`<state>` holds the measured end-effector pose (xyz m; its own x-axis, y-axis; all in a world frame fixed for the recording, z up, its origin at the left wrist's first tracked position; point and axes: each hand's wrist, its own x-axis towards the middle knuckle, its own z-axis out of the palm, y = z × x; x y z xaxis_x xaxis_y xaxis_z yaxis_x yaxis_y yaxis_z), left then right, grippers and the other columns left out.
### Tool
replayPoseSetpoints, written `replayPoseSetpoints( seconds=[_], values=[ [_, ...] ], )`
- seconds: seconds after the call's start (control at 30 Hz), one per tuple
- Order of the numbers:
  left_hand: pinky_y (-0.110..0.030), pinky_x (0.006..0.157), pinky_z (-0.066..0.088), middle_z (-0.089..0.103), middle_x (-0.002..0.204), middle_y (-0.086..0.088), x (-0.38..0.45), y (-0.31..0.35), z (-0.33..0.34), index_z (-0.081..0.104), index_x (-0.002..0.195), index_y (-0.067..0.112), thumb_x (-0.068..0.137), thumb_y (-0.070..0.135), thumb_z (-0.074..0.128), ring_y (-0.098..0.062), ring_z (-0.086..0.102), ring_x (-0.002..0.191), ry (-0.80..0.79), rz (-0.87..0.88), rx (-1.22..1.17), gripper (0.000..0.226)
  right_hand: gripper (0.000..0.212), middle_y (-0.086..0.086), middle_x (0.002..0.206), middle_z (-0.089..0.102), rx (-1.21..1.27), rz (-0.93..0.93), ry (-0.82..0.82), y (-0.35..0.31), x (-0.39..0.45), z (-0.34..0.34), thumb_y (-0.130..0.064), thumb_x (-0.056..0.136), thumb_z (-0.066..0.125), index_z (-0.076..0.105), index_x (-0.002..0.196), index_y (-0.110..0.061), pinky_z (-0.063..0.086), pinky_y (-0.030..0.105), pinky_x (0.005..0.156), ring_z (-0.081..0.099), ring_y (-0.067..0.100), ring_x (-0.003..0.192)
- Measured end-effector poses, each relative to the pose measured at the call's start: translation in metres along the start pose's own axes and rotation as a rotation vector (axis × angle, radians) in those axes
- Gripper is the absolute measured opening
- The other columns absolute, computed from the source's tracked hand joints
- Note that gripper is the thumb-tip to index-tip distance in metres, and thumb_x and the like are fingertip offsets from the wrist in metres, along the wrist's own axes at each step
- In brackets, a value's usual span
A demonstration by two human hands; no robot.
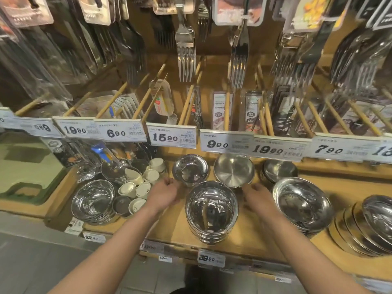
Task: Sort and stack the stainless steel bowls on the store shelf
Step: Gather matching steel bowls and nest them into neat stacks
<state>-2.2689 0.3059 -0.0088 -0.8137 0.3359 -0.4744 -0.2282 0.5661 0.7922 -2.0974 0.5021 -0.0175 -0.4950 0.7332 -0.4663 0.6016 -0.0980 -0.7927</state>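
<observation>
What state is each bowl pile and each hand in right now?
Centre bowl stack: upright, nested, untouched between the hands.
Small bowl: upright, by the left fingertips.
Matte bowl: upright, behind the right hand.
Left bowl stack: upright, nested.
Right bowl stack: nested, tilted.
Far-right bowls: leaning in a row.
Left hand: fingers loosely curled, holding nothing.
Right hand: relaxed, holding nothing.

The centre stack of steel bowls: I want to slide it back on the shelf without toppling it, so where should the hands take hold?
Grip the centre stack low on its outer walls, left hand and right hand coming from opposite sides. It is several nested bowls, so holding only the top rim would probably lift one bowl off.
</observation>
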Motion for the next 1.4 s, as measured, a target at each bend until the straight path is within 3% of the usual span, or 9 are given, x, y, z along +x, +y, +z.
replayPoseSetpoints(
  seconds=[0.1,0.2,0.33,0.43,0.6,0.73,0.9,1.03,1.4],
  values=[
    [-0.042,0.088,0.058,0.076,0.091,-0.012,0.023,0.003,0.002,0.065,0.098,0.011,0.074,0.038,0.061,-0.031,0.071,0.087,-0.007,-0.03,0.129,0.036,0.042,0.007,0.11,0.07,-0.036,0.048,0.007,-0.004,0.026,0.015,-0.036,0.095,0.052,0.059,0.126,-0.008,0.048,0.032,0.071,0.064,0.022,0.089],
    [-0.047,0.1,0.055,0.07,0.117,-0.015,0.051,-0.003,0.013,0.057,0.126,0.008,0.085,0.034,0.065,-0.031,0.067,0.106,-0.077,-0.078,0.156,0.049,0.037,0.003,0.099,0.068,0.043,0.058,0.035,-0.007,0.046,0.031,-0.025,0.096,0.054,0.057,0.127,-0.006,0.042,0.026,0.064,0.061,0.019,0.083],
    [-0.043,0.087,0.058,0.072,0.103,-0.015,0.086,-0.013,0.026,0.054,0.131,-0.004,0.096,0.023,0.056,-0.028,0.068,0.089,-0.077,-0.143,0.214,0.044,0.039,0.02,0.13,0.062,-0.047,0.144,0.189,-0.004,0.072,0.037,-0.021,0.098,0.054,0.056,0.132,-0.002,0.046,0.036,0.093,0.059,0.037,0.117],
    [-0.046,0.09,0.057,0.072,0.111,-0.019,0.099,-0.009,0.035,0.068,0.102,0.011,0.098,0.018,0.053,-0.035,0.068,0.098,-0.035,-0.089,0.289,0.017,0.023,0.012,0.12,0.065,-0.093,0.141,0.125,0.004,0.081,0.037,-0.021,0.102,0.052,0.066,0.112,-0.006,0.034,0.022,0.075,0.058,0.029,0.105],
    [-0.04,0.11,0.042,0.059,0.131,-0.015,0.111,-0.008,0.042,0.062,0.113,0.02,0.103,0.025,0.052,-0.035,0.051,0.13,-0.135,-0.056,0.431,0.015,0.031,0.008,0.073,0.051,0.231,0.241,0.118,0.017,0.087,0.04,0.001,0.094,0.06,0.046,0.071,-0.014,0.038,0.028,0.052,0.045,0.022,0.064],
    [-0.046,0.105,0.049,0.06,0.136,-0.021,0.114,-0.005,0.042,0.063,0.118,0.012,0.099,0.009,0.059,-0.029,0.06,0.118,-0.167,-0.23,-0.02,0.019,0.004,0.01,0.085,0.06,0.371,0.281,0.067,0.009,0.084,0.035,-0.002,0.096,0.061,0.06,0.098,-0.006,0.047,0.021,0.04,0.056,0.013,0.061],
    [-0.022,0.046,0.054,0.074,0.108,-0.016,0.097,0.008,0.027,0.068,0.116,0.006,0.095,0.013,0.068,-0.016,0.071,0.076,-0.186,-0.246,-0.243,0.022,0.012,-0.009,0.052,0.061,0.398,0.326,-0.065,-0.011,0.076,0.027,-0.011,0.098,0.056,0.063,0.091,-0.018,0.056,0.031,0.057,0.051,0.006,0.05],
    [-0.02,0.039,0.051,0.069,0.12,-0.021,0.075,0.015,0.016,0.064,0.124,0.004,0.094,0.006,0.067,-0.023,0.068,0.083,-0.161,-0.282,-0.29,0.031,0.019,0.001,0.059,0.06,0.406,0.37,-0.082,-0.027,0.057,0.018,-0.005,0.096,0.057,0.057,0.079,-0.015,0.058,0.029,0.047,0.058,0.013,0.056],
    [-0.021,0.042,0.055,0.074,0.061,-0.003,0.028,0.029,-0.005,0.067,0.09,0.007,0.09,-0.002,0.064,-0.013,0.069,0.053,-0.098,-0.196,-0.392,0.01,0.022,0.011,0.062,0.056,0.479,0.327,-0.121,-0.049,0.008,-0.005,-0.003,0.103,0.046,0.051,0.082,-0.008,0.045,0.022,0.031,0.054,0.018,0.052]
  ],
)
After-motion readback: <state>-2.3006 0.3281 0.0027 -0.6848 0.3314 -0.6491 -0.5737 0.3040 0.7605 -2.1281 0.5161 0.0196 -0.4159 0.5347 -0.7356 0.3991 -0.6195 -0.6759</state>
